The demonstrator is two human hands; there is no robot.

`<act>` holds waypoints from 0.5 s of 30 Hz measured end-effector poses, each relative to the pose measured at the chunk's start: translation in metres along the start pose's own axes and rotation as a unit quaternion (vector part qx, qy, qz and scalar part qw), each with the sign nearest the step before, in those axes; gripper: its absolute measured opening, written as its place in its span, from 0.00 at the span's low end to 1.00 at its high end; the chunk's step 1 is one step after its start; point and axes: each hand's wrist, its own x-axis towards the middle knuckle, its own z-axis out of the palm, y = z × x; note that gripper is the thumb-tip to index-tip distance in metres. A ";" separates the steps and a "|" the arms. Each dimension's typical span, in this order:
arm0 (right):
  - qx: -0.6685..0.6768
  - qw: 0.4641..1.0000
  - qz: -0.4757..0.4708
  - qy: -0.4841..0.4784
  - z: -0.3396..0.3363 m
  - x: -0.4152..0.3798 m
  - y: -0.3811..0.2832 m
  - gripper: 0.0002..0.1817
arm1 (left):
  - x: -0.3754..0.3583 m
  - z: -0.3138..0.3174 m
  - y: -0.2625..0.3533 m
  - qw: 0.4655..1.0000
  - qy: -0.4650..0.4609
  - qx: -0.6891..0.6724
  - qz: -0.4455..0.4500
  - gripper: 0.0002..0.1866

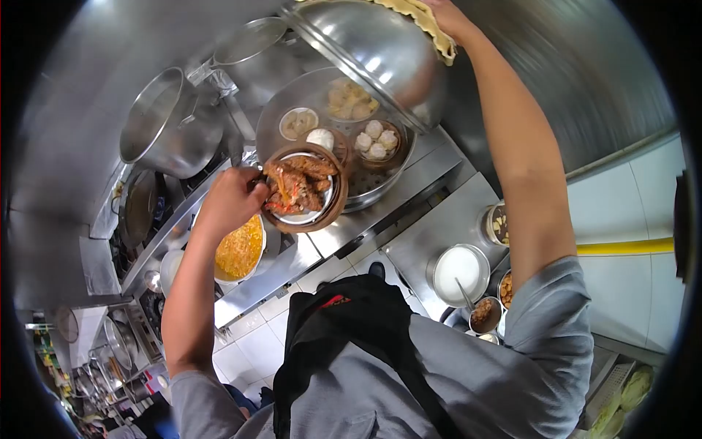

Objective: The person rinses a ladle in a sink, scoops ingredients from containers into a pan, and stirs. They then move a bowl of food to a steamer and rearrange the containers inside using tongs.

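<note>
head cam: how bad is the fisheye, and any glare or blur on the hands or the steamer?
Head view: strong fisheye, black vignette all round, counter edges bowed. Glare streaks on the domed steamer lid and the steel wall behind it. Left hand gripping the bamboo basket is sharp; right hand at the top edge is partly cropped, holding the lid through a cloth. Lower-left background is small and soft.

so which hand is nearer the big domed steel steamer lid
Right. The right hand grips the domed steel steamer lid at its top edge through a yellow cloth, tilting it up. The left hand is lower down, holding the round bamboo basket of chicken feet.
</note>
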 end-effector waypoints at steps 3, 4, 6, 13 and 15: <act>0.005 0.999 0.028 0.022 -0.002 -0.009 -0.011 0.19 | 0.037 0.007 0.027 1.000 -0.017 -0.006 0.011 0.13; 0.021 0.999 0.028 0.021 -0.003 -0.009 -0.010 0.19 | 0.052 0.011 0.033 1.000 -0.022 0.002 0.017 0.13; 0.065 0.997 0.029 0.012 -0.003 0.001 0.004 0.20 | 0.080 0.019 0.047 0.999 -0.028 0.012 0.025 0.14; 0.051 0.998 0.040 0.006 -0.009 -0.004 -0.001 0.24 | 0.179 0.066 0.050 0.989 -0.026 0.080 0.123 0.15; 0.023 1.000 0.000 0.011 -0.008 0.000 0.003 0.24 | 0.202 0.081 0.050 0.994 -0.045 0.059 0.074 0.19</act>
